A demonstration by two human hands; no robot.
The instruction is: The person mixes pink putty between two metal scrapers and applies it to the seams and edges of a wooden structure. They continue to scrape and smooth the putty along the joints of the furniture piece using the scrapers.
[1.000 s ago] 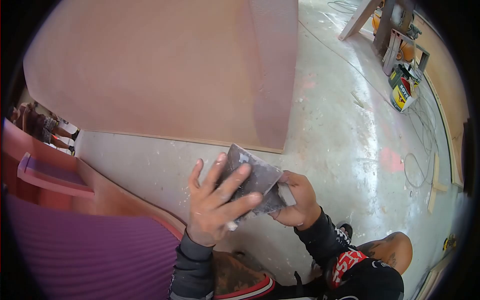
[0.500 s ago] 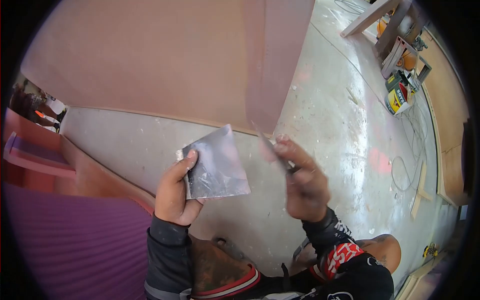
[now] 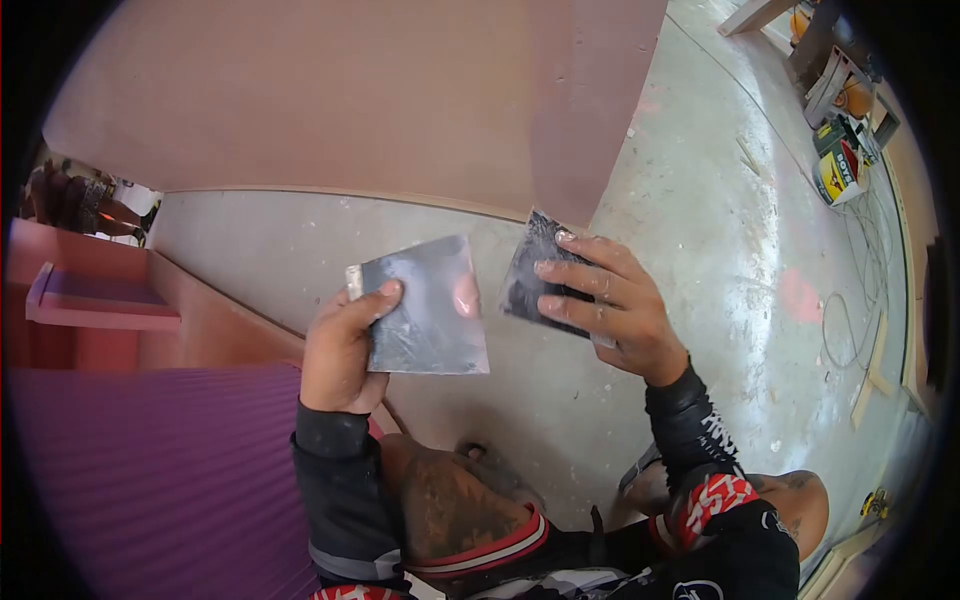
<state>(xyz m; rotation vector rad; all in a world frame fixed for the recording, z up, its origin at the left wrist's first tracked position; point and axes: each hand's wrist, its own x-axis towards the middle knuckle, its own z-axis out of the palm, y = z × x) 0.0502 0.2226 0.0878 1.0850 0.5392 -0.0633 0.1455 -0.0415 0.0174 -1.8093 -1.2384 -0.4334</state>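
Metal plate [image 3: 430,320] could, I judge, slip to the floor [image 3: 720,350] if the pinch at its left edge loosened; it juts rightward from the left hand [image 3: 338,355], which grips that edge; the right hand [image 3: 625,310], apart from it, clasps a dark plate [image 3: 522,272]; farther off are a pink panel [image 3: 350,100] and a bucket [image 3: 840,175].

The paler plate [image 3: 428,325] looks metallic and glossy (though streaked).
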